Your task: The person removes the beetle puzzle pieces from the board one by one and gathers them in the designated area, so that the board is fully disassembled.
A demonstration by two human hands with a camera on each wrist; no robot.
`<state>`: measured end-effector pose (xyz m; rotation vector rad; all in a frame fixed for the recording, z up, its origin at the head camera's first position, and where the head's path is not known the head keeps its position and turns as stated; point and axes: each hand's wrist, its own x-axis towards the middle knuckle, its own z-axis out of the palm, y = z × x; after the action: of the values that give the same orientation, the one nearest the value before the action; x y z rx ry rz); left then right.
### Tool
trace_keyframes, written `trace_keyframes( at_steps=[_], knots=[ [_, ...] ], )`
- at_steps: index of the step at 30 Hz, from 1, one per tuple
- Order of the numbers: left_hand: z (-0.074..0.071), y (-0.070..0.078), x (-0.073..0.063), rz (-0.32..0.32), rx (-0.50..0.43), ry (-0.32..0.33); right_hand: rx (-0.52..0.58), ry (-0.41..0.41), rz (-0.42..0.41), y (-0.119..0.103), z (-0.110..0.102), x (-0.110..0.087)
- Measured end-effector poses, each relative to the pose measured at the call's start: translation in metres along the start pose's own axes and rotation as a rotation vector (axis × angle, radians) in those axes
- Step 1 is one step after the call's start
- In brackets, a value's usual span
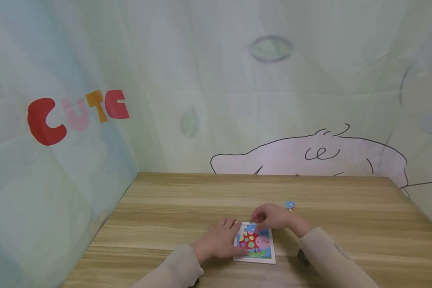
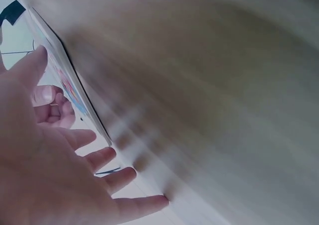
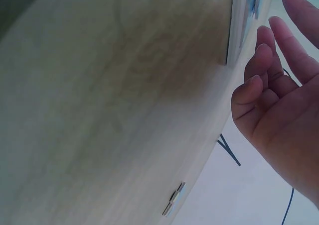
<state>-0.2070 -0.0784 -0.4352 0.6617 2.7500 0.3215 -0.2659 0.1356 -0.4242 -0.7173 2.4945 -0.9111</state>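
Observation:
A jigsaw puzzle (image 1: 263, 253) in a white-edged tray lies on the table, its picture a pink-faced figure in spotted red. My left hand (image 1: 221, 240) lies along the tray's left side, thumb over the lower left corner. In the left wrist view its fingers (image 2: 124, 177) are spread and nearly straight, tips down at the table. At the tray's top edge my right hand (image 1: 271, 217) holds a blue puzzle piece (image 1: 249, 228) between thumb and index finger, over a pale gap in the picture. The other right fingers (image 3: 254, 90) curl in toward the palm.
Another puzzle piece (image 1: 290, 205), blue with some red and yellow, lies on the wooden table (image 1: 173, 204) behind my right hand. A fabric backdrop (image 1: 165, 132) with coloured letters and drawn figures stands along the table's back and left sides.

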Motion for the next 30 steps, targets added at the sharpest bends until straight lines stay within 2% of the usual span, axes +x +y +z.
trace_keyframes(
  at_steps=[10, 19, 30],
  knots=[
    [0.002, 0.007, 0.002, -0.039, -0.020, -0.012, 0.007, -0.035, 0.019, 0.000, 0.006, 0.004],
    [0.002, 0.009, 0.002, -0.050, -0.010, -0.013, -0.003, -0.028, 0.039, -0.002, 0.007, 0.002],
    [0.002, 0.011, 0.002, -0.057, 0.011, -0.010, -0.004, -0.025, 0.021, -0.003, 0.007, 0.002]
  ],
)
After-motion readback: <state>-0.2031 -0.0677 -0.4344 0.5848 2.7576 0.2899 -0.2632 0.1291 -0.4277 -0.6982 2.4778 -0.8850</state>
